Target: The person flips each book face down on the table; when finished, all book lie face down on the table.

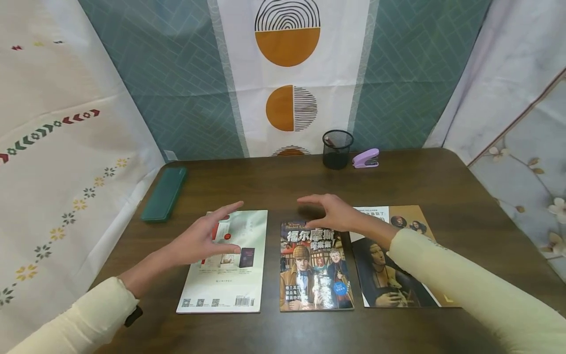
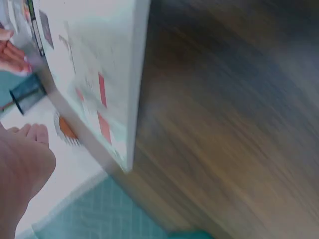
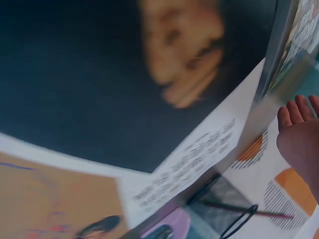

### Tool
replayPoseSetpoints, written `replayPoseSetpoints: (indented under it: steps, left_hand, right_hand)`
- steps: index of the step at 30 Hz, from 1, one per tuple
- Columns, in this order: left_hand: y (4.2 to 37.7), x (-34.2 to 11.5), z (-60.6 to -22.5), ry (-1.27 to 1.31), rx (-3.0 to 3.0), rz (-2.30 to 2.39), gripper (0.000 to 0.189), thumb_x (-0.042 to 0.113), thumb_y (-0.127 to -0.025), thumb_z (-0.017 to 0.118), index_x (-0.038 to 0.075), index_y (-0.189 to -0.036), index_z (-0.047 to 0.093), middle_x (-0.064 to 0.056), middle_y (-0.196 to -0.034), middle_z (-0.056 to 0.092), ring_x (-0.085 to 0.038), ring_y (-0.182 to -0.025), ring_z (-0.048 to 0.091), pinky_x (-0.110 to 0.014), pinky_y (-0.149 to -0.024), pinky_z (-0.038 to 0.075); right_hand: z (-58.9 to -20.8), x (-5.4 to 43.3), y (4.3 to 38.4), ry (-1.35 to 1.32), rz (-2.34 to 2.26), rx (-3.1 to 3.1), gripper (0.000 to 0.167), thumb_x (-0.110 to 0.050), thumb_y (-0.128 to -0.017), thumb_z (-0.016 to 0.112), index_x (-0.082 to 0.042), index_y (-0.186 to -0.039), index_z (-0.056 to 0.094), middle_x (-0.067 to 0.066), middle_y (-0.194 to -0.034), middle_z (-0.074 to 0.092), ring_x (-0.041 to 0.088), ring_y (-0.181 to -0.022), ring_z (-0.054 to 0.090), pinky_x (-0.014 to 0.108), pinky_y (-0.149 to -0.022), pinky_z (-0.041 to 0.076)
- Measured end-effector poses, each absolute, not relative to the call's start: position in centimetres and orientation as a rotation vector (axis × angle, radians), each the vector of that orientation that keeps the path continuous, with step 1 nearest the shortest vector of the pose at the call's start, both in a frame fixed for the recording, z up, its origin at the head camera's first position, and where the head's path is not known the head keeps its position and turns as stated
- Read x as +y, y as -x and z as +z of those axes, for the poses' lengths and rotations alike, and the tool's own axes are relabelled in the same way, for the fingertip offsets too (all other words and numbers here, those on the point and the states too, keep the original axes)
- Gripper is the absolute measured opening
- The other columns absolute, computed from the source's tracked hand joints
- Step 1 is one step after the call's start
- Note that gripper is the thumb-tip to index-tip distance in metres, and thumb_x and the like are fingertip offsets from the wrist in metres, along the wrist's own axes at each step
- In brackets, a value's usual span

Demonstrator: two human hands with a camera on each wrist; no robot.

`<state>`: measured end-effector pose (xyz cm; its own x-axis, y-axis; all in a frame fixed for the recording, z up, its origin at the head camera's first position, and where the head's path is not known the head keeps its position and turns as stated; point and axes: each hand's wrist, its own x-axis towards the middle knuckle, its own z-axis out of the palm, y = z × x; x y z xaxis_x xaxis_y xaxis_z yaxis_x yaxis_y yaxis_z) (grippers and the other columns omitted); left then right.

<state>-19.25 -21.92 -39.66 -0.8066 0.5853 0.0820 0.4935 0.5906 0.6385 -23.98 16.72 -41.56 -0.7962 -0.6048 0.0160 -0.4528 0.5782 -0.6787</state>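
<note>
My left hand (image 1: pixel 205 241) hovers over a white book (image 1: pixel 223 292) at the left, its fingers extended and thumb apart, with nothing held. My right hand (image 1: pixel 331 214) is above the top edge of a comic book (image 1: pixel 309 280) in the middle, also holding nothing, fingers spread from the thumb. To the right, partly covered by the right forearm, lies a book with painted portraits (image 1: pixel 376 280). In the left wrist view the white book (image 2: pixel 99 64) is beside the left hand (image 2: pixel 25 164). The right wrist view shows the portrait book (image 3: pixel 89 74) and the right hand (image 3: pixel 301 132).
Toward the back edge of the brown wooden table (image 1: pixel 252 184) stand a black mesh pen holder (image 1: pixel 336 158) and a purple stapler (image 1: pixel 366 158). A dark green flat case (image 1: pixel 164 194) lies at the left edge. Patterned cloths (image 1: pixel 185 88) hang behind and on both sides.
</note>
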Motion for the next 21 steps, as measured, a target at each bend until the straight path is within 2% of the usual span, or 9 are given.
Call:
replayPoseSetpoints:
  steps: [4,7,11,15,20,21]
  left_hand:
    - [19.2,-19.7,-40.5,-0.919,2.618,1.042,0.119,0.038,-0.08,0.096,0.027,-0.171,0.021,0.003,-0.175,0.025,-0.043,-0.15,0.041,-0.065,-0.112,0.044]
    - [18.9,-18.2,-41.2,-0.933,2.59,1.043,0.124,0.038,-0.078,0.097,0.028,-0.172,0.016,0.002,-0.176,0.022,-0.041,-0.154,0.036,-0.063,-0.114,0.043]
    - [18.2,-16.5,-42.0,-0.946,2.537,1.034,0.127,0.038,-0.077,0.098,0.025,-0.172,0.014,0.001,-0.176,0.02,-0.03,-0.159,0.028,-0.057,-0.12,0.037]
    - [17.3,-15.2,-42.5,-0.926,2.486,1.002,0.129,0.042,-0.077,0.097,0.022,-0.173,0.013,0.005,-0.176,0.017,-0.02,-0.16,0.022,-0.052,-0.122,0.035]
    - [15.7,-13.8,-42.8,-0.933,2.453,0.953,0.133,0.049,-0.076,0.096,0.017,-0.173,0.01,0.003,-0.176,0.015,-0.017,-0.157,0.027,-0.048,-0.122,0.037]
    - [15.4,-13.7,-42.9,-0.941,2.456,0.936,0.134,0.052,-0.075,0.095,0.017,-0.173,0.01,0.002,-0.176,0.015,-0.016,-0.153,0.033,-0.048,-0.121,0.038]
  right_hand:
    - [-41.9,18.7,23.5,0.868,-1.066,2.578,0.075,-0.018,-0.094,0.084,-0.006,-0.159,0.048,0.018,-0.163,0.045,0.041,-0.152,0.039,0.064,-0.118,0.037]
    - [-42.0,20.1,23.1,0.835,-1.099,2.555,0.077,-0.014,-0.094,0.083,-0.006,-0.161,0.046,0.019,-0.165,0.042,0.043,-0.152,0.037,0.065,-0.117,0.036]
    - [-42.3,21.4,22.6,0.834,-1.099,2.524,0.079,-0.01,-0.094,0.082,-0.003,-0.162,0.042,0.021,-0.166,0.04,0.046,-0.151,0.037,0.066,-0.117,0.036]
    - [-42.5,22.2,22.1,0.791,-1.096,2.491,0.079,-0.009,-0.095,0.08,-0.005,-0.163,0.041,0.02,-0.166,0.039,0.046,-0.151,0.037,0.065,-0.116,0.037]
    - [-42.7,22.7,21.6,0.771,-1.068,2.489,0.073,-0.007,-0.097,0.078,-0.007,-0.162,0.044,0.02,-0.164,0.043,0.047,-0.15,0.038,0.066,-0.116,0.037]
    - [-42.8,22.7,21.5,0.784,-1.058,2.492,0.072,-0.006,-0.097,0.078,-0.006,-0.161,0.045,0.02,-0.164,0.044,0.048,-0.15,0.039,0.066,-0.115,0.038]
